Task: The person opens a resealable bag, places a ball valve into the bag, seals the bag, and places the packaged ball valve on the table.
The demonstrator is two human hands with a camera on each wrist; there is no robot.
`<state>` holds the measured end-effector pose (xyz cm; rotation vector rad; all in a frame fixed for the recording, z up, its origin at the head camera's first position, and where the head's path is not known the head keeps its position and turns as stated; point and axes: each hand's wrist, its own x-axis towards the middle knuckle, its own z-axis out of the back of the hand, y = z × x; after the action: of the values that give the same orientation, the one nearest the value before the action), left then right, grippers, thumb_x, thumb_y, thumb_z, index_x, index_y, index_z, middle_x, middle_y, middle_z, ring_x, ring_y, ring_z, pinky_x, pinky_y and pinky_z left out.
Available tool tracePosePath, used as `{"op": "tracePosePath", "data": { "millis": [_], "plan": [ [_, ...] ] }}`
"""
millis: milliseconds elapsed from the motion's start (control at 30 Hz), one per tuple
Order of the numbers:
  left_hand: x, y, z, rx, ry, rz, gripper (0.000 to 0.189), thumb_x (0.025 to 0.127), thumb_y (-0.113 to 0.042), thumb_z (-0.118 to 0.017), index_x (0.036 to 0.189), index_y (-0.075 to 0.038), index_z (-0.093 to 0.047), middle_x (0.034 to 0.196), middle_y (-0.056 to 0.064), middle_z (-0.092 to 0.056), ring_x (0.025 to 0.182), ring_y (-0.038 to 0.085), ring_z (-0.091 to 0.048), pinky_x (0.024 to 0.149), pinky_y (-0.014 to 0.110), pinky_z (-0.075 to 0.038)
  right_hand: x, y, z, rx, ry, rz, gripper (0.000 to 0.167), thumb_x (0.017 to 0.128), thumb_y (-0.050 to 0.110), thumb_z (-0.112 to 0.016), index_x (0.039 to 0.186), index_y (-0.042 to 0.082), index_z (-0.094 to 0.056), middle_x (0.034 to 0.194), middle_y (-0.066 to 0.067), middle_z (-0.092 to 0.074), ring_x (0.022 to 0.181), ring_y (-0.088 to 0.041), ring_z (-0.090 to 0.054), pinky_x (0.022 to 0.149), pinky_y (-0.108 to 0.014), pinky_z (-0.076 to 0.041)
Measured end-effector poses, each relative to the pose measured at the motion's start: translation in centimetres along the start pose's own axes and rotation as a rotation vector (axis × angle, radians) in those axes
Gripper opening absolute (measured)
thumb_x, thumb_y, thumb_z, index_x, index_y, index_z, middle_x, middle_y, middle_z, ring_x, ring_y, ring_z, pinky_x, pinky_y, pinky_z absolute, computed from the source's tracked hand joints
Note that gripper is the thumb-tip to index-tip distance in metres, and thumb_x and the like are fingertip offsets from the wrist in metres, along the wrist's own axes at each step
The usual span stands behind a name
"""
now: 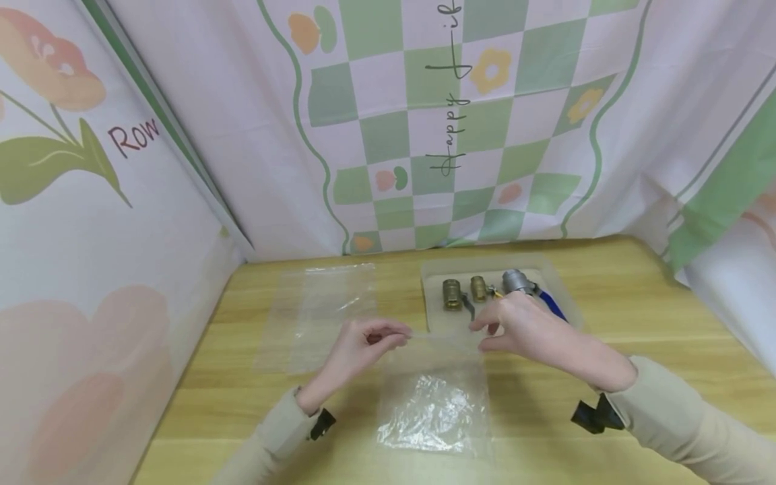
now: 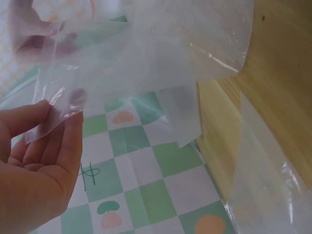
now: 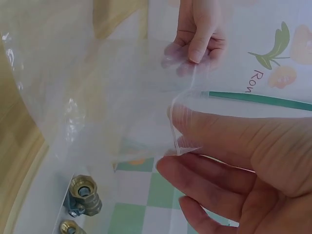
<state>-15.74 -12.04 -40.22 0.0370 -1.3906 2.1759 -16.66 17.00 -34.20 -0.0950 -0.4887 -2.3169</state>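
Observation:
A clear plastic zip bag [image 1: 433, 411] hangs between my two hands above the table, its top edge held up and its lower part creased and shiny. My left hand [image 1: 370, 343] pinches one top corner between thumb and fingers. At the opposite corner, my right hand [image 1: 521, 330] holds the bag's mouth, its thumb [image 3: 209, 124] and index finger on either side of the film. The zip strip shows as fine ridges by that thumb. In the left wrist view the film of the bag [image 2: 131, 63] stretches across to the other hand.
A pale tray [image 1: 433, 316] behind my right hand holds a brass valve [image 1: 452, 295], a smaller brass valve [image 1: 478, 288] and a silver valve [image 1: 515, 281] with a blue handle. More clear bags [image 1: 327, 303] lie flat at the left. Patterned curtains [image 1: 388, 135] border the wooden table.

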Motion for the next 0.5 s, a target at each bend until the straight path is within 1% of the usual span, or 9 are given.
{"op": "tracePosePath", "data": {
  "millis": [67, 100, 133, 200, 300, 367, 433, 500],
  "plan": [
    [0.1, -0.1, 0.1, 0.046, 0.012, 0.001, 0.016, 0.091, -0.007, -0.068, 0.106, -0.003, -0.073, 0.095, 0.015, -0.077, 0.065, 0.004, -0.065, 0.057, 0.018, -0.058, 0.1, 0.1, 0.0, 0.02, 0.003, 0.009, 0.022, 0.072, 0.009, -0.085, 0.092, 0.009, -0.077, 0.09, -0.006, -0.078, 0.068, -0.005, -0.07, 0.06, -0.013, -0.058],
    [0.1, -0.1, 0.1, 0.067, 0.02, 0.003, 0.017, 0.091, -0.007, -0.068, 0.106, -0.003, -0.073, 0.096, 0.014, -0.077, 0.066, 0.003, -0.065, 0.057, 0.016, -0.057, 0.2, 0.2, 0.0, 0.029, 0.007, 0.013, 0.022, 0.072, 0.009, -0.085, 0.093, 0.008, -0.077, 0.091, -0.007, -0.078, 0.067, -0.005, -0.07, 0.06, -0.013, -0.058],
    [0.2, -0.2, 0.1, 0.088, 0.029, 0.0, 0.018, 0.091, -0.007, -0.069, 0.107, -0.003, -0.073, 0.097, 0.014, -0.077, 0.068, 0.005, -0.066, 0.059, 0.015, -0.057, 0.3, 0.2, 0.1, 0.035, 0.012, 0.01, 0.022, 0.072, 0.008, -0.085, 0.093, 0.007, -0.077, 0.091, -0.008, -0.078, 0.067, -0.005, -0.07, 0.06, -0.012, -0.057],
    [0.3, -0.4, 0.0, 0.126, 0.044, -0.009, 0.02, 0.09, -0.008, -0.069, 0.11, -0.004, -0.072, 0.102, 0.013, -0.077, 0.077, 0.011, -0.072, 0.068, 0.015, -0.06, 0.4, 0.3, 0.1, 0.041, 0.024, 0.007, 0.022, 0.073, 0.008, -0.085, 0.093, 0.007, -0.077, 0.092, -0.009, -0.078, 0.067, -0.006, -0.07, 0.06, -0.013, -0.058],
    [0.6, -0.6, 0.0, 0.159, 0.047, -0.048, 0.023, 0.089, -0.008, -0.071, 0.111, -0.003, -0.071, 0.108, 0.013, -0.076, 0.091, 0.02, -0.075, 0.082, 0.022, -0.062, 0.6, 0.5, 0.2, 0.046, 0.042, -0.004, 0.021, 0.073, 0.009, -0.085, 0.093, 0.006, -0.077, 0.092, -0.009, -0.078, 0.068, -0.007, -0.071, 0.06, -0.013, -0.058],
    [0.8, -0.9, 0.1, 0.173, 0.035, -0.082, 0.023, 0.088, -0.01, -0.073, 0.11, -0.003, -0.072, 0.109, 0.013, -0.076, 0.094, 0.023, -0.075, 0.087, 0.026, -0.062, 0.7, 0.5, 0.3, 0.047, 0.051, -0.007, 0.021, 0.074, 0.009, -0.085, 0.093, 0.006, -0.077, 0.091, -0.009, -0.078, 0.068, -0.007, -0.071, 0.06, -0.013, -0.058],
    [0.9, -1.1, 0.1, 0.176, 0.021, -0.113, 0.022, 0.088, -0.01, -0.074, 0.108, -0.002, -0.072, 0.107, 0.014, -0.076, 0.094, 0.023, -0.075, 0.087, 0.028, -0.062, 0.8, 0.6, 0.3, 0.049, 0.06, -0.012, 0.021, 0.073, 0.009, -0.085, 0.093, 0.006, -0.077, 0.092, -0.009, -0.078, 0.068, -0.006, -0.07, 0.06, -0.012, -0.058],
    [1.2, -1.3, 0.2, 0.179, 0.013, -0.14, 0.021, 0.087, -0.011, -0.074, 0.107, -0.002, -0.073, 0.106, 0.013, -0.076, 0.094, 0.023, -0.075, 0.087, 0.025, -0.062, 0.9, 0.7, 0.4, 0.053, 0.067, -0.02, 0.021, 0.073, 0.009, -0.085, 0.093, 0.007, -0.078, 0.092, -0.009, -0.078, 0.068, -0.005, -0.07, 0.06, -0.012, -0.057]
  ]
}}
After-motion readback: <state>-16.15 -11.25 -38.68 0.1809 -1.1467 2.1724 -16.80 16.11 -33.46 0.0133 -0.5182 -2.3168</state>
